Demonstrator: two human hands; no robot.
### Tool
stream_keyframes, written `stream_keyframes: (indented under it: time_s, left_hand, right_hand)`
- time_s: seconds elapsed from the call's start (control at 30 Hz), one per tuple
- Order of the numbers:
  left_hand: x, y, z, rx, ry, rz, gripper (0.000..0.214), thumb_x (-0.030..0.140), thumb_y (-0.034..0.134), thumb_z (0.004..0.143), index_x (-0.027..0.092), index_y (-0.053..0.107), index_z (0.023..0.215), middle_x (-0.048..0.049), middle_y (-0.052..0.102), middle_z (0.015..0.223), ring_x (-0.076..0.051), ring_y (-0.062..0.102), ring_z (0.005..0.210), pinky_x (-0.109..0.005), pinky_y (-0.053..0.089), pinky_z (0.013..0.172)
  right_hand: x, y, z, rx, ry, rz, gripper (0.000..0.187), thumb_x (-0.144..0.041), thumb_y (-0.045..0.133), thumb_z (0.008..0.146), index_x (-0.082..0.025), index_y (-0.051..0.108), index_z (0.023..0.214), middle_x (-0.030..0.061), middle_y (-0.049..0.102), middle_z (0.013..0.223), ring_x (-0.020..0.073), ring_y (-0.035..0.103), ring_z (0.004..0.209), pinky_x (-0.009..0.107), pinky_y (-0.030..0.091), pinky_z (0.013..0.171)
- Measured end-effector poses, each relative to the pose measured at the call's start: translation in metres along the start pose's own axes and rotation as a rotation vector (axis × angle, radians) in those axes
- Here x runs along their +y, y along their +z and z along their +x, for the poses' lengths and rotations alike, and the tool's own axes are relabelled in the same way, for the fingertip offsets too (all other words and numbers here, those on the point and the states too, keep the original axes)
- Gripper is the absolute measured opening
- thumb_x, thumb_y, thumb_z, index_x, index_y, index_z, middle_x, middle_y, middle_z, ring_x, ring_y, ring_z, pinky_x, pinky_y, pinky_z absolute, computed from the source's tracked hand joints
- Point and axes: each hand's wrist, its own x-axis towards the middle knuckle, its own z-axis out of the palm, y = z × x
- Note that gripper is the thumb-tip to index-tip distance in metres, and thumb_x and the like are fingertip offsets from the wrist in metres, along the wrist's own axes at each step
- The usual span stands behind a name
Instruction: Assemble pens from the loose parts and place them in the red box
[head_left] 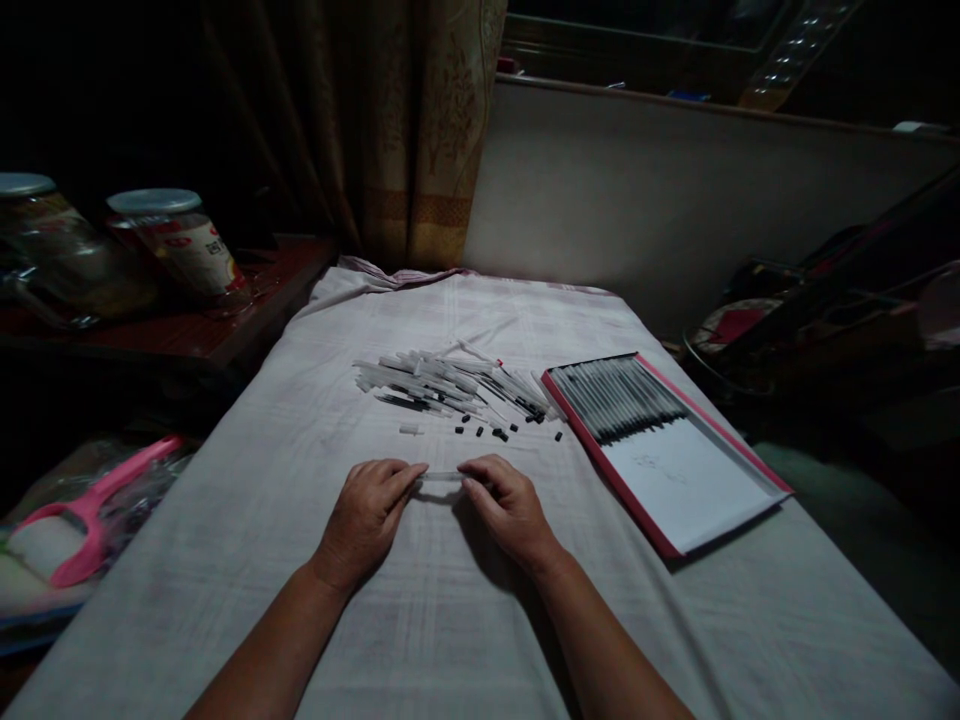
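Between my two hands a translucent pen barrel (442,477) lies level, just above the cloth. My left hand (373,508) pinches its left end, and my right hand (508,503) pinches its right end; the fingers hide both ends. Beyond the hands is a loose pile of pen parts (427,378), with clear barrels, caps and dark refills mixed together. Several small black plugs (480,431) are scattered in front of the pile, and a clear cap (410,430) lies near them. To the right, a shallow red-edged box (652,510) holds a row of pens (622,395) in its far part.
A pale checked cloth (450,640) covers the table. At the left, jars (180,250) stand on a dark red wooden surface (247,320), and a pink-handled item (97,510) lies lower down. A curtain (420,120) and a pale wall (637,190) bound the far side.
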Motion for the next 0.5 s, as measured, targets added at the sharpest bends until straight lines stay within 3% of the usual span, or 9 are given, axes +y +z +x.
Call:
stream_keyframes:
  time_s: [0.27,0.4,0.5]
  left_hand:
    - [0.000,0.000,0.001,0.009,-0.013,0.018,0.024,0.023,0.048,0.095,0.022,0.064,0.113,-0.0069,0.071,0.098,-0.022,0.065,0.091,-0.037,0.049,0.081]
    - [-0.003,0.001,0.000,0.110,-0.052,0.053,0.023,0.023,0.046,0.096,0.021,0.060,0.114,-0.0074,0.072,0.099,-0.022,0.066,0.090,-0.038,0.050,0.081]
    - [-0.004,0.001,0.000,0.139,-0.036,0.057,0.023,0.021,0.047,0.095,0.021,0.059,0.116,-0.0070,0.073,0.099,-0.022,0.067,0.089,-0.036,0.051,0.079]
  right_hand:
    - [0.007,-0.001,0.000,0.037,0.035,-0.021,0.018,-0.023,0.056,0.085,-0.021,0.071,0.095,0.0057,0.070,0.089,0.0184,0.065,0.083,0.030,0.051,0.075]
    - [0.011,-0.001,0.003,0.081,0.096,-0.160,0.020,-0.026,0.055,0.085,-0.021,0.070,0.097,0.0065,0.072,0.092,0.0199,0.066,0.083,0.032,0.051,0.077]
    - [0.014,-0.005,0.009,0.053,0.054,-0.305,0.019,-0.026,0.054,0.087,-0.022,0.071,0.095,0.0070,0.073,0.095,0.0213,0.066,0.091,0.034,0.049,0.083]
